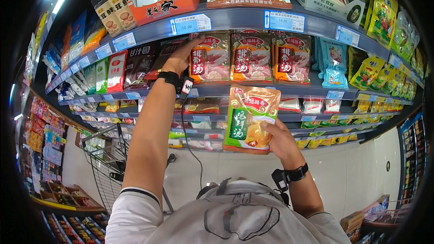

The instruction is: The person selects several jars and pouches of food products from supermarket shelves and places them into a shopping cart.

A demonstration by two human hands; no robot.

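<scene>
My right hand [281, 140] grips a brown and green soup seasoning pouch [252, 125] by its lower right side, thumb on the front. The pouch is upright, facing me, in front of the shelves. My left hand [186, 52] reaches onto the shelf at the upper left edge of an orange and red soup seasoning pouch [210, 59]. Its fingertips are partly hidden there, so whether they grip the pouch is unclear. Two matching pouches, one in the middle [251, 59] and one on the right [292, 59], stand in the same row.
Above this row runs a shelf edge [234, 20] with price tags. Light-blue packets [334, 62] stand to the right, dark brown bags [140, 64] to the left. A wire shopping cart [105, 166] is at my left. A cable [190, 145] hangs from my left wrist.
</scene>
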